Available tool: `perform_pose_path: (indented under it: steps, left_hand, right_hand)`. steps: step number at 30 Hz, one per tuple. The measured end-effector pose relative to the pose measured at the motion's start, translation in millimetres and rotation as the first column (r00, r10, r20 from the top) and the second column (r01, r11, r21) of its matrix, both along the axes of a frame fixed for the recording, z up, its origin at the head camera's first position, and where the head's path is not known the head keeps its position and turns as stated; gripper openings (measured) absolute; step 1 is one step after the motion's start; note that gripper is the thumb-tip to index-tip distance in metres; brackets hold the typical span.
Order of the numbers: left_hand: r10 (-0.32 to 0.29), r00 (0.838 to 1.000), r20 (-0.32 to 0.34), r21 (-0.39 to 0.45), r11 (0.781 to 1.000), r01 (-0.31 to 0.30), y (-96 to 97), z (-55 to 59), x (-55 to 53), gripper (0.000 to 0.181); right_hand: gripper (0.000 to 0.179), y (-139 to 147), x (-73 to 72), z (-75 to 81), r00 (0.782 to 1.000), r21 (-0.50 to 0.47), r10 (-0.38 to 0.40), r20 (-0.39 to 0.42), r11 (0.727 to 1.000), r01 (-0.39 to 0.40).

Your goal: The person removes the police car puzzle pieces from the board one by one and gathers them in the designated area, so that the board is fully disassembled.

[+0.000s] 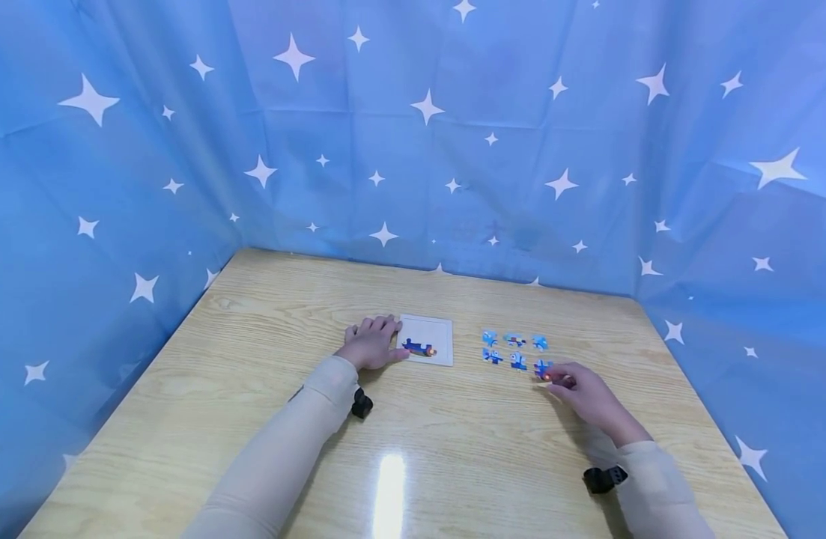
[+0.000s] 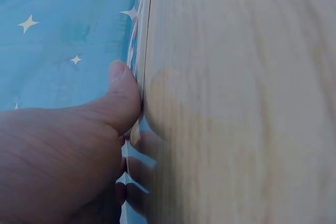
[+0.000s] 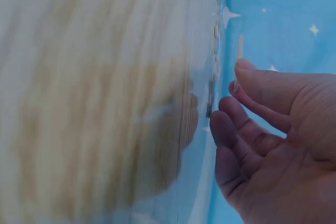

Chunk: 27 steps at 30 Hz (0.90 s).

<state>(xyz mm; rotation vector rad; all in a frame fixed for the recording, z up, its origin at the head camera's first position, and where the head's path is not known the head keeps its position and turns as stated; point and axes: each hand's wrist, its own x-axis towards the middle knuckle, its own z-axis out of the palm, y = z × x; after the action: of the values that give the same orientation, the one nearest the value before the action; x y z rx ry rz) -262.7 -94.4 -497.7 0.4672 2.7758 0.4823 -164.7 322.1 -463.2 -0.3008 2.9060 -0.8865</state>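
A square white puzzle tray (image 1: pixel 427 327) lies on the table, with dark blue and orange puzzle pieces (image 1: pixel 419 348) along its near side. My left hand (image 1: pixel 371 344) rests at the tray's left edge, fingers spread and thumb at the near left corner. To the right of the tray, my right hand (image 1: pixel 584 389) pinches a blue puzzle piece (image 1: pixel 543 369) between thumb and index finger. In the right wrist view that piece (image 3: pixel 240 46) stands edge-on above the thumb tip, while the other fingers curl loosely beneath.
Several blue puzzle pieces (image 1: pixel 514 340) lie in two rows between the tray and my right hand. The wooden table (image 1: pixel 466 442) reaches back to a blue curtain (image 1: pixel 413 150) with white stars, which also hangs along both sides. A bright reflection shows near the front.
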Motion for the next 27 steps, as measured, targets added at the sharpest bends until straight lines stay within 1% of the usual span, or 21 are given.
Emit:
perform_pose_path:
  steps: [7, 12, 20, 27]
  left_hand:
    - [0.000, 1.000, 0.009, -0.008, 1.000, 0.000, -0.3, 1.0, -0.2, 0.078]
    - [0.001, 1.000, 0.003, -0.002, 1.000, -0.001, -0.6, 2.2, 1.2, 0.077]
    - [-0.005, 1.000, 0.003, 0.003, 1.000, 0.005, -1.7, 0.8, 1.8, 0.076]
    - [-0.009, 1.000, -0.001, -0.002, 1.000, 0.009, -1.3, 1.5, 2.2, 0.076]
  right_hand:
    - [0.031, 11, 5.5, -2.3, 0.999, 0.001, -0.028, 0.035, 1.000, 0.028]
    - [0.033, 14, 8.8, -3.8, 0.999, -0.012, -0.019, 0.050, 1.000, 0.020]
    - [0.028, 17, 12.5, -5.0, 0.998, -0.036, 0.012, 0.069, 0.999, -0.010]
    - [0.028, 18, 13.2, -6.4, 0.996, -0.045, 0.006, 0.087, 0.999, -0.003]
